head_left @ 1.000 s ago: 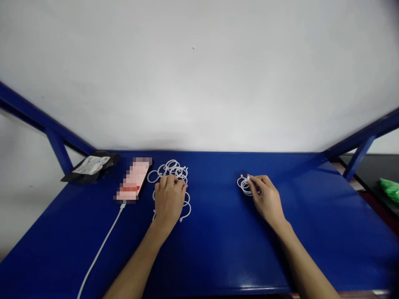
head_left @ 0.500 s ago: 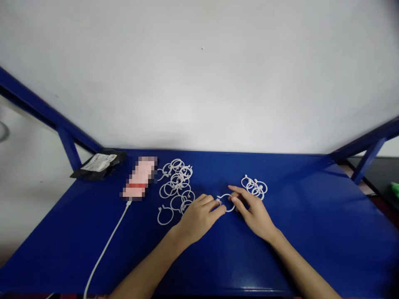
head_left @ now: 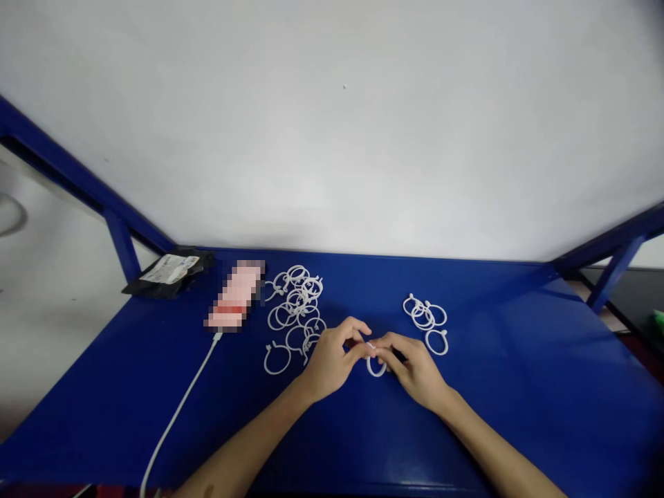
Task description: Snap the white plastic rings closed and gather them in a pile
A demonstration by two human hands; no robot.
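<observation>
My left hand (head_left: 332, 358) and my right hand (head_left: 412, 370) meet at the middle of the blue table (head_left: 519, 387). Both pinch one white plastic ring (head_left: 375, 365) between their fingertips, just above the tabletop. A loose pile of white rings (head_left: 294, 311) lies to the left of my left hand. A smaller group of white rings (head_left: 428, 319) lies beyond my right hand, to its right.
A pink phone (head_left: 236, 294) with a white cable (head_left: 179, 408) lies left of the big pile. A black packet with a white label (head_left: 169, 271) sits at the far left corner. Blue frame struts (head_left: 119, 238) rise at both sides before a white wall.
Both hands have left the two piles and come together at the table's middle, holding one ring between them. The camera view has shifted slightly to the left.
</observation>
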